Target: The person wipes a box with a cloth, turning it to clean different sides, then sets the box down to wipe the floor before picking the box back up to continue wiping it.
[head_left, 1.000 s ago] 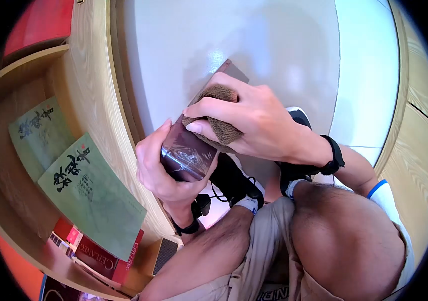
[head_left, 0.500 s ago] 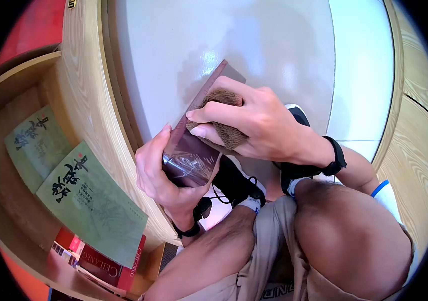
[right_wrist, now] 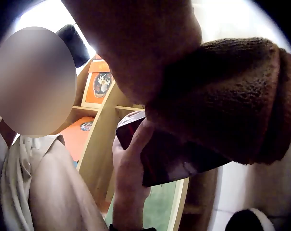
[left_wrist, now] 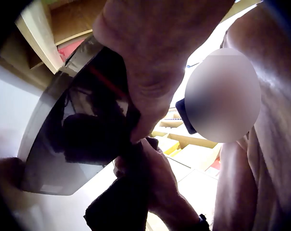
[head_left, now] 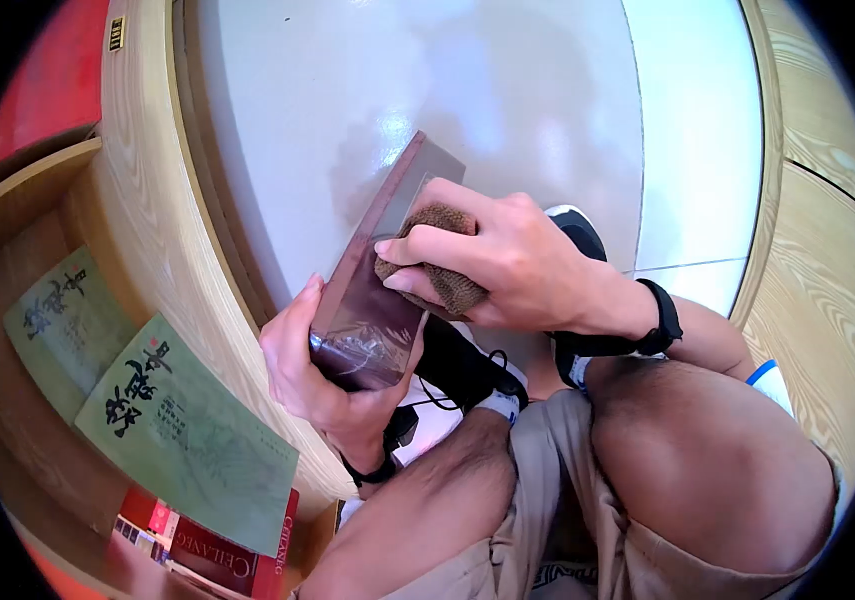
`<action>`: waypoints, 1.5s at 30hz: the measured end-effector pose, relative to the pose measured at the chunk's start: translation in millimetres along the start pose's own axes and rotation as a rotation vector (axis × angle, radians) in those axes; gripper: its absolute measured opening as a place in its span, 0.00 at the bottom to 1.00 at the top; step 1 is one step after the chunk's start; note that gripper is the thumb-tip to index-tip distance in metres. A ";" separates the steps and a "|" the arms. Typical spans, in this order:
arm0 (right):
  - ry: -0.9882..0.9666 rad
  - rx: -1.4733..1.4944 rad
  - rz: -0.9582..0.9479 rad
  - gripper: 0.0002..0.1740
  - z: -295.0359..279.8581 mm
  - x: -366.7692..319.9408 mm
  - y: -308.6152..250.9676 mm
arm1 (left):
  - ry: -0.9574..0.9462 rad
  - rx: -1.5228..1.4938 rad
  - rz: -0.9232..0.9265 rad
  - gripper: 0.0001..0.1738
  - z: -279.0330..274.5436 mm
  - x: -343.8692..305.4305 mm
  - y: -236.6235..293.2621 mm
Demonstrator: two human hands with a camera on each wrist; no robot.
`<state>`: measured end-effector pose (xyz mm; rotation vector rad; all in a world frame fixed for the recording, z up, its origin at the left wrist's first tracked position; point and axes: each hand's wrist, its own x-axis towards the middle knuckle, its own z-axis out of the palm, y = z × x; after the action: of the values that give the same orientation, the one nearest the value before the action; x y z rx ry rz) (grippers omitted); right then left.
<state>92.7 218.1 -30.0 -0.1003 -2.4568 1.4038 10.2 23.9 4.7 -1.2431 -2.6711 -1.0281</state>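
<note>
A dark reddish-brown, box-shaped item [head_left: 362,325] in shiny clear film is tilted between the knees and the floor in the head view. My left hand [head_left: 332,405] grips its near end, thumb and fingers around the sides. On its upper face my right hand [head_left: 517,260] presses a bunched brown cloth [head_left: 454,285], pinched between thumb and fingers. From the right wrist, the folded cloth [right_wrist: 232,91] hangs in front and covers much of the item. The item's glossy dark side [left_wrist: 54,144] faces the left wrist camera.
Left of the hands is a wooden shelf unit [head_left: 197,200]. Two green books with black brush lettering, one nearer [head_left: 187,430] and one farther [head_left: 72,310], lean inside it, with a red book [head_left: 212,550] below. Black shoes [head_left: 462,365] stand on the pale tiled floor [head_left: 537,90].
The head view has shifted, so shelf and books sit lower. The right hand and cloth have slid slightly toward the near end, baring more of the item's far end. Both grips stay the same.
</note>
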 end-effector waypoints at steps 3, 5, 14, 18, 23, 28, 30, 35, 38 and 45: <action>-0.013 -0.009 -0.003 0.13 0.3 -0.4 1.1 | -0.005 -0.001 -0.003 0.54 -0.7 -0.2 -0.2; -0.029 -0.004 -0.008 0.13 -1.4 -2.2 2.6 | 0.001 -0.001 0.000 0.54 0.0 -1.4 -1.4; -0.091 0.019 -0.001 0.13 -5.5 -8.3 7.6 | 0.031 0.061 0.052 0.51 0.3 -0.6 -5.4; -0.095 0.023 -0.011 0.13 -6.4 -11.8 9.5 | 0.053 0.048 0.031 0.52 2.1 -3.1 -5.7; -0.115 0.028 -0.019 0.12 -8.2 -14.0 12.4 | 0.054 0.069 0.044 0.53 1.5 -3.0 -5.5; -0.189 0.015 -0.024 0.13 -21.7 -14.2 14.2 | 0.064 0.026 0.025 0.53 2.9 -5.5 -7.7; -0.207 0.060 -0.037 0.13 -26.7 -14.1 18.5 | 0.067 0.037 0.032 0.53 2.6 -5.2 -8.0; -0.079 0.138 0.002 0.14 -25.1 -8.3 24.7 | 0.031 0.019 0.010 0.54 1.0 -4.6 -4.7; -0.026 0.249 0.032 0.14 -21.3 3.8 17.2 | 0.002 0.003 -0.022 0.55 0.9 -4.6 -2.2; 0.097 0.287 -0.014 0.10 -4.2 25.4 3.1 | 0.051 0.055 0.031 0.50 1.7 1.4 -2.3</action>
<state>69.5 228.6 -24.7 -0.0847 -2.1504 1.6863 8.1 24.8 2.4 -1.2269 -2.6147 -0.9619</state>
